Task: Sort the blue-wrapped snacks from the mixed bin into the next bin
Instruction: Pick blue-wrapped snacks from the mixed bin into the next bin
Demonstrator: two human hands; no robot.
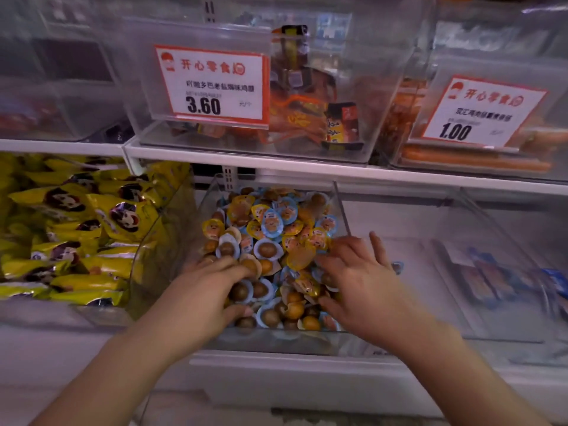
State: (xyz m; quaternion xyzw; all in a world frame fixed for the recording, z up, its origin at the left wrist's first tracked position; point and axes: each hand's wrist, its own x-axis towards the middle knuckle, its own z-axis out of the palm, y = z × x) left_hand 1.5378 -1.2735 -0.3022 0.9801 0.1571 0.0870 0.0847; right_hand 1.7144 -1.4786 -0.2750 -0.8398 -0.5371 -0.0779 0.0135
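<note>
Head view: both hands [203,290] [365,281], fingers loosely spread, grasping nothing, inside the mixed bin [339,207] atop blue-wrapped snacks [272,222].

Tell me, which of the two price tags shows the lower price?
The right tag, reading 1.00, on the upper-shelf bin with the orange sticks. The left tag reads 3.60.

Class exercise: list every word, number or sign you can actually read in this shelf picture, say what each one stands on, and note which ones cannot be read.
"开心零食": red header on the left price card.
"3.60": bold price on that card.
"开心零食": header on the right price card.
"1.00": price on that card.
Product-name lines on both cards: too blurred to read surely.
Print on the yellow packets and on the small snack lids in the mixed bin: unreadable.
</note>
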